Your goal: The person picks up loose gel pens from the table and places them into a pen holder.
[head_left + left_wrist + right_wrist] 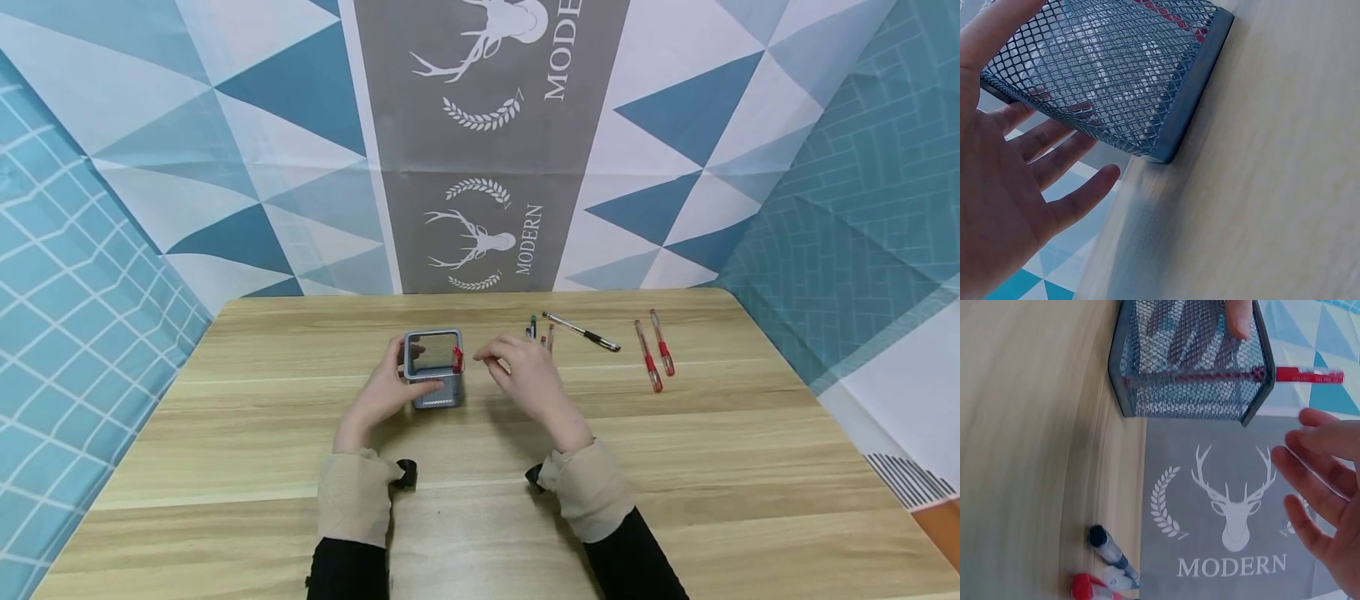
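Note:
A grey metal mesh pen holder (437,393) stands upright on the table, left of the middle in the head view. My left hand (384,392) holds it from the left, thumb along the near side and fingers round the far side. Inside leans one red pen (1310,375), its capped end sticking out over the rim in the right wrist view. My right hand (527,377) hovers just right of the holder with bent fingers and nothing in them. Through the mesh in the left wrist view, red parts of the pen show.
Behind my right hand lie several pens, partly hidden, among them a green one (533,326). A black-gripped pen (581,330) lies at the back. Farther right are two red pens (648,357). A patterned cloth (480,167) hangs behind the wooden table (247,433).

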The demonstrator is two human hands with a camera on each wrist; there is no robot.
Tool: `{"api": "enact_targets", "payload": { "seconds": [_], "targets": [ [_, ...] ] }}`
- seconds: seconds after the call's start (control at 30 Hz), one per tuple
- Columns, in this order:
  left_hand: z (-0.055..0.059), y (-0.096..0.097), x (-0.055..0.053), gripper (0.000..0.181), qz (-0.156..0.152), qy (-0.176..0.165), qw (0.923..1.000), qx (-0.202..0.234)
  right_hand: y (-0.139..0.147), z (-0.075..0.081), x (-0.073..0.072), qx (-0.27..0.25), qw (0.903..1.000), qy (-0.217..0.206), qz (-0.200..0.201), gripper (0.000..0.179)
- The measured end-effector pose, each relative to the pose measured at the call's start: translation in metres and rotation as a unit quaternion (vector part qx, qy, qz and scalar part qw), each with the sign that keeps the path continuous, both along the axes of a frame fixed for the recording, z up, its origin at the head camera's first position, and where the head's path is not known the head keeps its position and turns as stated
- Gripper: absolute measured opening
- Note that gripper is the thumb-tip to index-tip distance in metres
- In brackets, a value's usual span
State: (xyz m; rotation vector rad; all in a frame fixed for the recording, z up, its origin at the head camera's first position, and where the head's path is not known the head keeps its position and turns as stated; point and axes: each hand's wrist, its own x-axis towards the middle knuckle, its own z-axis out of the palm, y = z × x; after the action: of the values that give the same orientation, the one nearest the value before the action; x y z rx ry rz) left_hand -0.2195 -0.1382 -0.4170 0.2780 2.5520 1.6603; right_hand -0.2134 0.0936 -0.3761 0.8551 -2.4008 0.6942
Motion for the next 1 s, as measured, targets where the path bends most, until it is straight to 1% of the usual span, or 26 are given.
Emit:
{"api": "enact_targets", "payload": {
  "seconds": [0.1,0.2,0.3,0.4,0.47,0.53,0.6,0.67,0.73,0.9,1.0],
  "targets": [
    [0.0,-0.001,0.0,0.092,0.004,-0.003,0.9999,-0.01,0.004,0.0,-0.002,0.022,0.9993,-0.03,-0.009,0.011],
    [-0.001,-0.001,-0.001,0.094,0.006,-0.004,0.9999,-0.015,0.008,-0.001,-0.004,0.049,0.9962,-0.069,-0.02,0.012],
    [-0.003,-0.001,-0.002,0.093,0.002,-0.004,0.9999,-0.01,0.013,-0.002,-0.004,0.073,0.9913,-0.106,-0.026,0.013],
    [-0.001,-0.001,-0.001,0.092,-0.003,-0.004,1.0,-0.005,0.015,-0.002,-0.005,0.096,0.9849,-0.14,-0.032,0.012],
    [0.004,0.001,0.002,0.09,-0.003,-0.008,1.0,0.003,0.016,-0.002,-0.005,0.109,0.9806,-0.16,-0.032,0.012],
    [0.012,0.003,0.007,0.088,-0.007,-0.009,0.9999,0.008,0.017,-0.003,-0.005,0.119,0.9766,-0.176,-0.031,0.012],
    [0.019,0.004,0.011,0.087,-0.009,-0.01,0.9998,0.012,0.018,-0.004,-0.006,0.127,0.9735,-0.188,-0.03,0.012],
    [0.023,0.005,0.013,0.086,-0.01,-0.008,0.9998,0.014,0.019,-0.005,-0.006,0.13,0.9718,-0.195,-0.028,0.014],
    [0.019,0.004,0.012,0.087,-0.009,-0.008,0.9999,0.008,0.021,-0.006,-0.007,0.132,0.9707,-0.199,-0.027,0.016],
    [0.003,0.0,0.003,0.09,-0.003,0.0,1.0,-0.008,0.025,-0.007,-0.007,0.133,0.9668,-0.217,-0.023,0.022],
    [-0.002,-0.001,0.0,0.09,0.0,0.005,0.9999,-0.009,0.026,-0.008,-0.007,0.138,0.9631,-0.23,-0.024,0.022]
  ]
}}
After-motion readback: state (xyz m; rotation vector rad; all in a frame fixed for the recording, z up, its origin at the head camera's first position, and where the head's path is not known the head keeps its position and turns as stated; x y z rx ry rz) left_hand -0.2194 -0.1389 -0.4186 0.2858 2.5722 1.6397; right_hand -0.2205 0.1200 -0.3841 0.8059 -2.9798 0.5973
